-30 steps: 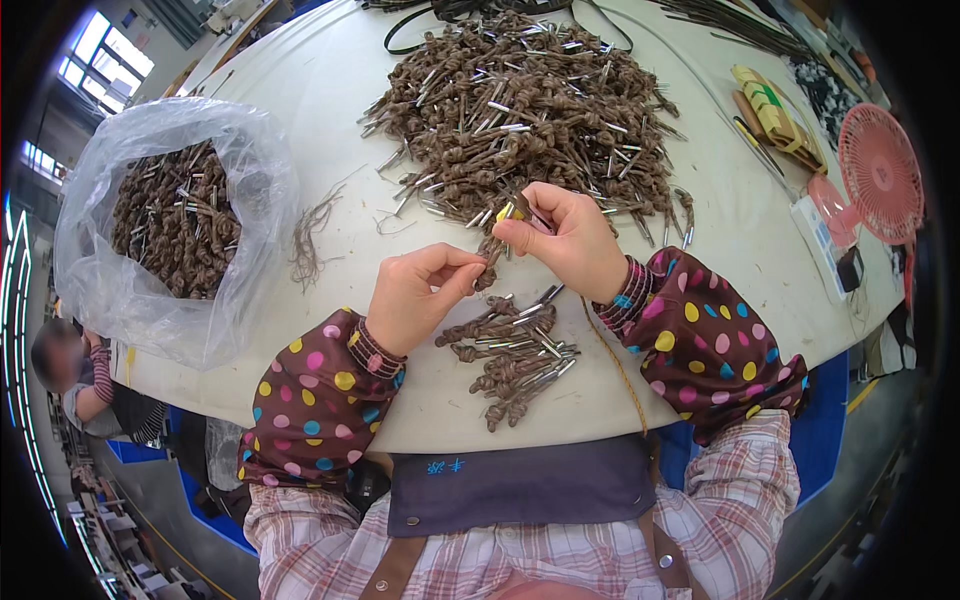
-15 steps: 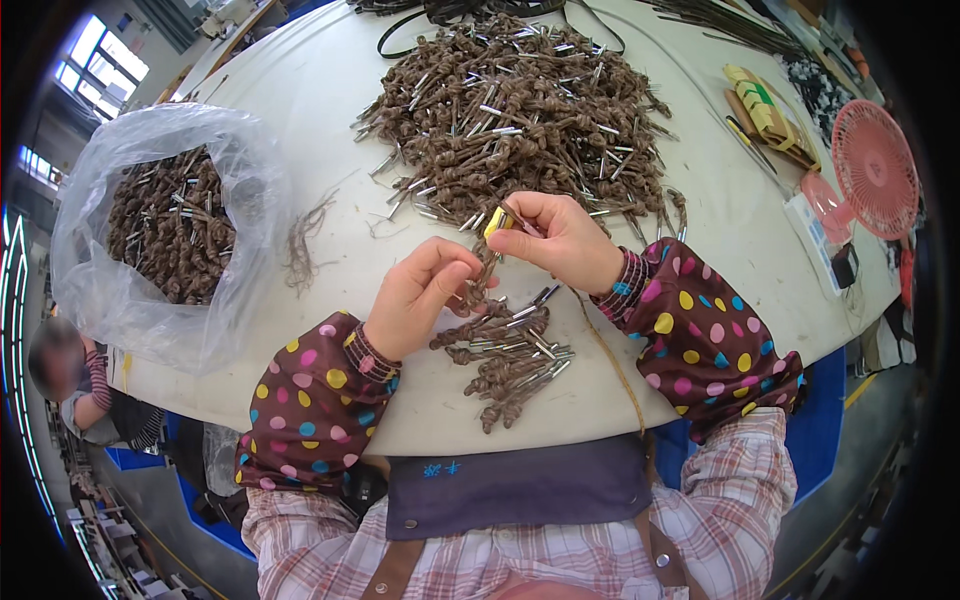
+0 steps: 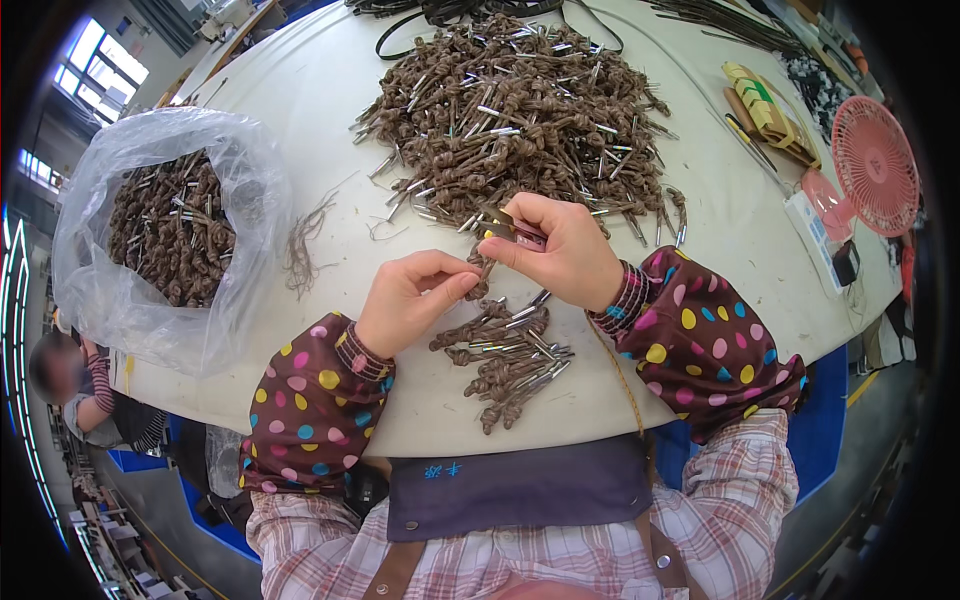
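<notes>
Over the near middle of the table, my left hand (image 3: pixel 408 298) is closed in a pinch on a knotted brown cord (image 3: pixel 481 272). My right hand (image 3: pixel 566 250) is closed around a small hand tool (image 3: pixel 503 226) with dark flat metal ends and a bit of yellow; it resembles thread snips, partly hidden by the fingers. The tool's tip is close to the upper part of the cord. Just below both hands lies a small batch of knotted cords (image 3: pixel 505 365) with silver metal tips. Beyond the hands rises a large heap of such cords (image 3: pixel 520 120).
At left stands a clear plastic bag (image 3: pixel 85 215) filled with more knotted cords. Loose brown threads (image 3: pixel 305 245) lie beside it. A pink fan (image 3: pixel 875 155), a white power strip (image 3: pixel 815 240) and a yellow package (image 3: pixel 757 100) are on the right. Another person (image 3: pixel 90 390) sits at far left.
My left hand has shifted slightly down and left, its fingers now in a tighter pinch. In my right hand the tool has turned, showing more of its dark metal and less yellow.
</notes>
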Tool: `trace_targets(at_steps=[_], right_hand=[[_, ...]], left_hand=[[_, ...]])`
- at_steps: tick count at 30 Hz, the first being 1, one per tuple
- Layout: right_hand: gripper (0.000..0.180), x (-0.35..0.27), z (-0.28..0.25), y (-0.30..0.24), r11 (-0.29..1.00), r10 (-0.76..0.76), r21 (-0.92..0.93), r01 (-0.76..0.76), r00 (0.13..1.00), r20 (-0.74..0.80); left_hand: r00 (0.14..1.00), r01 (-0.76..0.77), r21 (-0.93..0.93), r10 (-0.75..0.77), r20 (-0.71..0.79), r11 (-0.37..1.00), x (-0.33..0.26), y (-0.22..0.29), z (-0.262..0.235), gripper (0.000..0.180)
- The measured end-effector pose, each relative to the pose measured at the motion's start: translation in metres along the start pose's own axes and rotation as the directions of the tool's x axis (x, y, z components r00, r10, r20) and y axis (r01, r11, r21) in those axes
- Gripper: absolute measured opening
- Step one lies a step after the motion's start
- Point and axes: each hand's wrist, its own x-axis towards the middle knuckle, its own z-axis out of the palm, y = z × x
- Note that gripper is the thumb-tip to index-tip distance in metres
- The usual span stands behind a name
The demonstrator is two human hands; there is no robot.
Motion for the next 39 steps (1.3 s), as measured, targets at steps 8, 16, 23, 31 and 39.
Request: trace_targets(at_steps=[8, 16, 23, 31, 39], right_hand=[[0.027, 0.01, -0.012, 0.009, 0.97, 0.105, 0.193, -0.146, 0.973, 0.207], [0.02, 0.008, 0.002, 0.024, 0.905, 0.026, 0.395, -0.158, 0.947, 0.319], [0.036, 0.002, -0.007, 0.007, 0.993, 0.012, 0.116, -0.017, 0.999, 0.047], [0.025, -0.01, -0.005, -0.016, 0.955, -0.148, -0.233, 0.181, 0.977, 0.152], [0.026, -0.011, -0.003, -0.01, 0.893, -0.194, -0.384, 0.233, 0.971, 0.14]], left_hand=[[0.986, -0.164, 0.313, 0.156, 0.05, 0.936, -0.008, 0.018, 0.001, 0.008], [0.954, 0.026, -0.392, 0.094, 0.284, 0.92, -0.004, 0.007, 0.013, 0.011], [0.982, -0.185, -0.085, 0.186, 0.005, 0.979, 0.001, -0.001, 0.001, 0.013], [0.952, -0.262, 0.135, 0.279, -0.128, 0.956, 0.0, -0.003, -0.002, 0.012], [0.941, -0.279, 0.298, 0.322, -0.104, 0.913, -0.001, 0.004, -0.001, 0.01]])
